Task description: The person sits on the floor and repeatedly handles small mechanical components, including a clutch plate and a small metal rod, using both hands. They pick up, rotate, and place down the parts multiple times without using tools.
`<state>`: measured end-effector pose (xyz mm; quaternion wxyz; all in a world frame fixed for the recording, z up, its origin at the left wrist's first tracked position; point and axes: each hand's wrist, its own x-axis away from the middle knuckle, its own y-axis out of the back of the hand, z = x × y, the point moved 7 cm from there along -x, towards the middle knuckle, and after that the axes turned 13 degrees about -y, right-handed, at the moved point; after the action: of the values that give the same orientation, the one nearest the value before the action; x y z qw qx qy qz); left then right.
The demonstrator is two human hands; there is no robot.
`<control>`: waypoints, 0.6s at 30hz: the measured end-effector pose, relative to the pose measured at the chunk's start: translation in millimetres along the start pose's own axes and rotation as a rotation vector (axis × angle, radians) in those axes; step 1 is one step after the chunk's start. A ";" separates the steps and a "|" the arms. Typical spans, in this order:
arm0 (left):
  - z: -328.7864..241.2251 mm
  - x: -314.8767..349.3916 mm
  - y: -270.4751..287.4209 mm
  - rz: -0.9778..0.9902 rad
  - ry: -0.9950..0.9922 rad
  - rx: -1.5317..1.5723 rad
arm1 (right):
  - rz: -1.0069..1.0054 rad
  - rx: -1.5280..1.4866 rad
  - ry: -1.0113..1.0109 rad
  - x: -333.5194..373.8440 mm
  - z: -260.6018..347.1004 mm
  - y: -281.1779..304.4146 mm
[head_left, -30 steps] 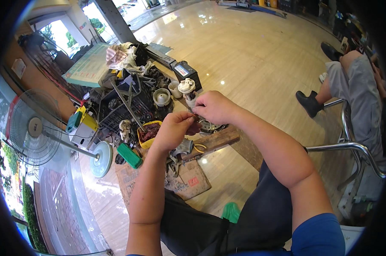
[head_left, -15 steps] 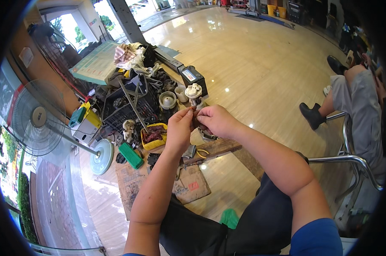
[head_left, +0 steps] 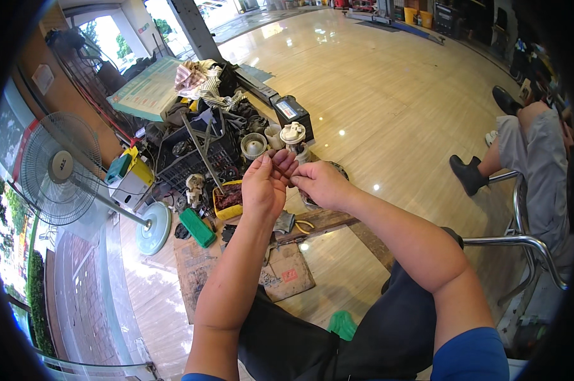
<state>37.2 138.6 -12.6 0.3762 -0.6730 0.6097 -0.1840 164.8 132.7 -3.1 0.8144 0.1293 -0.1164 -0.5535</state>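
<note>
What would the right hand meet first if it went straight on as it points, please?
The left hand, most likely: the right hand points toward it, though any gap is unclear.

Appears as a small, slender, dark piece (head_left: 283, 172), mostly hidden and too small to identify. Sits in mid-air, pinched at the fingertips of the right hand (head_left: 324, 185), close by the curled fingers of the left hand (head_left: 263, 189).
</note>
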 end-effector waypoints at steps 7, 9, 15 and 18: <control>-2.7 0.7 -2.2 -0.044 -0.009 -0.026 | 0.002 0.044 -0.025 -3.1 2.6 1.7; -0.4 1.6 -6.1 -0.029 -0.015 -0.014 | 0.031 0.040 -0.033 -4.3 -3.0 1.2; -5.3 3.8 -8.3 0.052 -0.012 -0.039 | 0.142 -0.198 -0.128 -5.6 -7.0 -7.4; -4.2 5.6 -12.2 0.089 -0.024 -0.045 | 0.127 -0.302 0.017 -12.1 -8.4 -4.7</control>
<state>43.6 131.7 -2.1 0.3760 -0.6558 0.6383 -0.1451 159.1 143.0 -13.1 0.8589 0.0023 -0.0329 -0.5111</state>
